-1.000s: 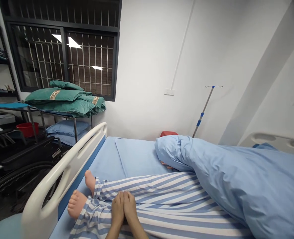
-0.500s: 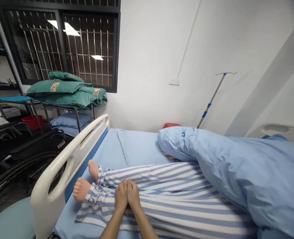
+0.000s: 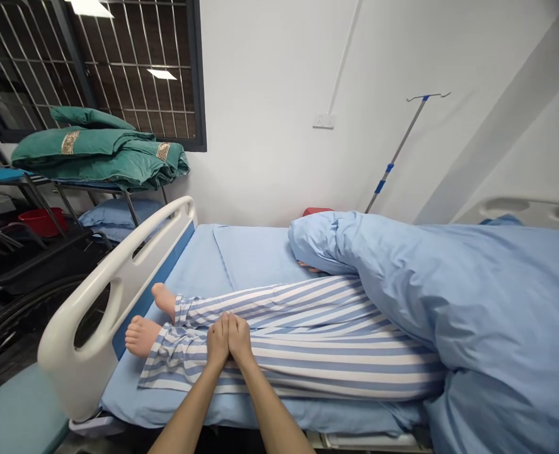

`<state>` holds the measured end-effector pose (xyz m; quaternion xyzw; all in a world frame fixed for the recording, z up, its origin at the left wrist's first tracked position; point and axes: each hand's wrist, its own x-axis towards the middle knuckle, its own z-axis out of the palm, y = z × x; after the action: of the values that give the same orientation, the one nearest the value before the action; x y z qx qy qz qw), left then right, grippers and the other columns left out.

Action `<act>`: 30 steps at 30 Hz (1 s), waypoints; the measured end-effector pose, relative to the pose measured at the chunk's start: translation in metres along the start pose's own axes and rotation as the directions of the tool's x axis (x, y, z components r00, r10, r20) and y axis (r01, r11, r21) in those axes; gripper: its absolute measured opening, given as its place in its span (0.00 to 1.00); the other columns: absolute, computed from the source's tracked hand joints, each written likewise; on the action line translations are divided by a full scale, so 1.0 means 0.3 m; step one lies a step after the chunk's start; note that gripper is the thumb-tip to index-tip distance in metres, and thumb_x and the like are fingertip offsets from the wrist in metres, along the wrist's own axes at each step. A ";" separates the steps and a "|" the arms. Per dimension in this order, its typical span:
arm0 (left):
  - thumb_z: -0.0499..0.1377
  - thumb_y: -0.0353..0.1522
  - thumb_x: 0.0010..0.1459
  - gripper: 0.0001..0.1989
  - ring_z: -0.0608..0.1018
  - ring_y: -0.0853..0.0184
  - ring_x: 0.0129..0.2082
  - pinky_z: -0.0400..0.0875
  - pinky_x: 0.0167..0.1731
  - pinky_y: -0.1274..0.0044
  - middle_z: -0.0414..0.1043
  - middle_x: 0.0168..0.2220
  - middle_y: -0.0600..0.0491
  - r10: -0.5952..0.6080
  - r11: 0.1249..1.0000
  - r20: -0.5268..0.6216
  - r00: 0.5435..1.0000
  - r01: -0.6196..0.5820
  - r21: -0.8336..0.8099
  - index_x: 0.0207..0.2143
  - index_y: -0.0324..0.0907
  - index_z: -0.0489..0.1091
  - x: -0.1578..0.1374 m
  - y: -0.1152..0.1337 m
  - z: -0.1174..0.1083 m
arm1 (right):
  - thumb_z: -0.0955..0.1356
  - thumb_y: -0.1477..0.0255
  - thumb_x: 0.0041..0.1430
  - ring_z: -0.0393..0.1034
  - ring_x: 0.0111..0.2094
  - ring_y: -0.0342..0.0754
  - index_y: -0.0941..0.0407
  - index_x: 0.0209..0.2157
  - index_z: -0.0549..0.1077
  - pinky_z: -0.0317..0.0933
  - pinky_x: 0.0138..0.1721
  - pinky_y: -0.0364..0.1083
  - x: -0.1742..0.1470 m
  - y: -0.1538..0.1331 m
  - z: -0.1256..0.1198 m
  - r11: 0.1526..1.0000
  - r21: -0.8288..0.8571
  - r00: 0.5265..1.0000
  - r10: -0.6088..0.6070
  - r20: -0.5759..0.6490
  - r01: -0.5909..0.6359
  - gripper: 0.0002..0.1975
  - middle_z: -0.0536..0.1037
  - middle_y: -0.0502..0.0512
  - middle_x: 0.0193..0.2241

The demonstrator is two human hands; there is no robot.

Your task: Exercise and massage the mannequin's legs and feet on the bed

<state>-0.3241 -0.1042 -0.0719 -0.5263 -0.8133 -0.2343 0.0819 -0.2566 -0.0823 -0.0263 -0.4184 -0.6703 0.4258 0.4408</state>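
My left hand [image 3: 218, 340] and my right hand [image 3: 239, 337] are side by side on the near lower leg of a figure lying on the bed. Both hands are closed, thumbs side together, fingers curled over the blue-and-white striped trousers [image 3: 317, 353]; the fingertips are hidden. Two bare feet [image 3: 143, 336] stick out of the trouser ends, toward the footboard. A light blue quilt [image 3: 430, 277], folded back, covers the figure's upper part. Some fingers of the figure [image 3: 310, 267] show under the quilt's edge.
The white footboard [image 3: 85, 328] with cut-out grips stands at the left. Beyond it are a black wheelchair [image 3: 38, 277], a red basin [image 3: 43, 221] and folded green bedding [image 3: 113, 157] on a rack. An IV pole [image 3: 396, 151] rises behind the bed. A pale green seat [image 3: 19, 410] is at lower left.
The view has shifted down and right, so the bed's near edge now shows. My hands stay on the same leg, with the fingers appearing more curled.
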 end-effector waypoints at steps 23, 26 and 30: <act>0.46 0.23 0.53 0.19 0.72 0.64 0.42 0.68 0.41 0.72 0.72 0.41 0.47 0.006 0.993 0.010 1.000 -0.007 0.120 0.44 0.41 0.69 -0.003 0.011 -0.008 | 0.56 0.68 0.57 0.59 0.20 0.43 0.56 0.16 0.61 0.47 0.23 0.41 0.000 -0.002 -0.003 0.999 -0.050 0.999 -0.010 -0.046 0.007 0.18 0.68 0.50 0.16; 0.48 0.24 0.54 0.18 0.72 0.65 0.43 0.67 0.42 0.73 0.72 0.41 0.48 0.011 0.993 0.013 1.000 -0.012 0.118 0.45 0.42 0.68 -0.005 0.022 -0.028 | 0.56 0.68 0.57 0.58 0.19 0.42 0.56 0.16 0.62 0.47 0.22 0.41 -0.002 -0.004 -0.003 0.999 -0.046 0.998 -0.020 -0.062 0.017 0.18 0.68 0.50 0.15; 0.49 0.24 0.53 0.17 0.72 0.65 0.42 0.67 0.42 0.74 0.72 0.40 0.48 -0.002 0.993 0.032 0.999 -0.002 0.115 0.44 0.42 0.69 -0.003 0.030 -0.049 | 0.56 0.67 0.57 0.57 0.19 0.42 0.56 0.16 0.63 0.47 0.22 0.42 -0.003 -0.004 -0.003 0.999 -0.042 0.998 -0.025 -0.064 0.023 0.18 0.68 0.50 0.15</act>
<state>-0.3172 -0.1086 -0.0568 -0.5243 -0.8267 -0.1788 0.0987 -0.2555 -0.0834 -0.0252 -0.4330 -0.6694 0.3927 0.4585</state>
